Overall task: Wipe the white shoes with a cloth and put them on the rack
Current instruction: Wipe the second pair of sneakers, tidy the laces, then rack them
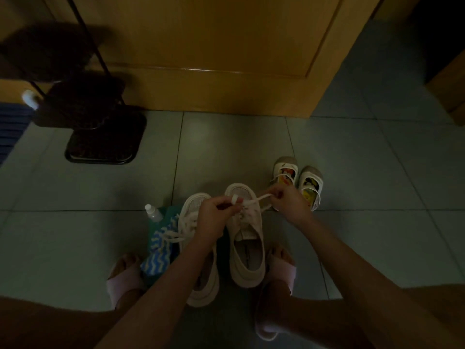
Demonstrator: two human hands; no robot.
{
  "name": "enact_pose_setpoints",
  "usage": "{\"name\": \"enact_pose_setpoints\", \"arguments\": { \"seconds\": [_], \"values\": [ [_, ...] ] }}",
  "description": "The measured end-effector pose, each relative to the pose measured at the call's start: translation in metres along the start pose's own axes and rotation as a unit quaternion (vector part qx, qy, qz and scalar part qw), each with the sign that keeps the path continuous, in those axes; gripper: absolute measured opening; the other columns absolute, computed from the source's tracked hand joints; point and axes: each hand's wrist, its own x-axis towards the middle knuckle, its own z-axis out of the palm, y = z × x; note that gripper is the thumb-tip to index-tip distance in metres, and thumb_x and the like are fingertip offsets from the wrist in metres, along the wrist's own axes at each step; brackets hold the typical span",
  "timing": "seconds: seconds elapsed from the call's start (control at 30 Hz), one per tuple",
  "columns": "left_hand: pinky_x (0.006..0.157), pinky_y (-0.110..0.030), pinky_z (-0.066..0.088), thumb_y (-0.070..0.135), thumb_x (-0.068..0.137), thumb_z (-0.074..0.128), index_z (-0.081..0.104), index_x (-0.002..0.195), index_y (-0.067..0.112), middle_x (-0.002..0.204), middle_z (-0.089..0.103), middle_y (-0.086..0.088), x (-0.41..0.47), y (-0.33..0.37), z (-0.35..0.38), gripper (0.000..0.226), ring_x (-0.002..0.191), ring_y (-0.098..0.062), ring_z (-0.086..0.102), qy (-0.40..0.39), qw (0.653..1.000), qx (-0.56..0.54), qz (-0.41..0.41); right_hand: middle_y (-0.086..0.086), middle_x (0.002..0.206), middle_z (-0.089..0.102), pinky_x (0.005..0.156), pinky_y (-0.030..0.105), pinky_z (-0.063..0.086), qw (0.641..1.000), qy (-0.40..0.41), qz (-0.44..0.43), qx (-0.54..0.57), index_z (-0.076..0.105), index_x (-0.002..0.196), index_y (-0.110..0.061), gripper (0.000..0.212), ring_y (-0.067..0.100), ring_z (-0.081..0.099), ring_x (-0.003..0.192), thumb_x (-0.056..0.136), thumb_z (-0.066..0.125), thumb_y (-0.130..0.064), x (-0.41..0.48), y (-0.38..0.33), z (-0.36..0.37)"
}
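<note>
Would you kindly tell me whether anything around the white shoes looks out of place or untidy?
The laces of the shoe beside the cloth are undone and trail onto the cloth. A small bottle seems to lie on its side at the cloth's far end. Nothing looks spilled or damaged.

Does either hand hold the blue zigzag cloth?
No: the left hand and right hand pinch the laces of the white fabric shoe; the blue zigzag cloth lies on the tiled floor.

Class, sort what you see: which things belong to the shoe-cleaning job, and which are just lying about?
Job: white shoes, lace pinched by left hand and right hand, striped cloth, rack, perhaps spray bottle.
Lying about: small patterned shoes.
</note>
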Motion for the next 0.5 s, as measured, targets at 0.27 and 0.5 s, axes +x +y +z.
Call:
{"name": "enact_pose_setpoints", "arguments": {
  "seconds": [0.27,0.5],
  "values": [
    [0.068,-0.013,0.054,-0.003,0.078,0.066,0.066,0.105,-0.004,0.089,0.068,-0.011,-0.001,0.001,0.005,0.026,0.068,0.002,0.066,-0.024,0.999,-0.030,0.003,-0.005,0.106,0.066,0.088,0.022,0.046,0.982,-0.138,-0.085,0.099,0.065,0.109,-0.025,0.031,0.008,0.058,0.102,0.082,0.068,-0.011,-0.007,-0.010,0.014],
    [0.066,-0.021,0.056,0.013,0.089,0.058,0.069,0.087,0.001,0.082,0.069,-0.008,0.000,-0.001,0.000,0.016,0.072,-0.013,0.067,0.017,0.998,-0.033,-0.055,0.004,0.080,0.073,0.067,0.019,0.044,0.986,-0.139,-0.095,-0.004,0.075,0.086,-0.009,0.015,0.002,0.062,0.069,0.088,0.062,-0.016,-0.010,-0.003,-0.002]
  ]
}}
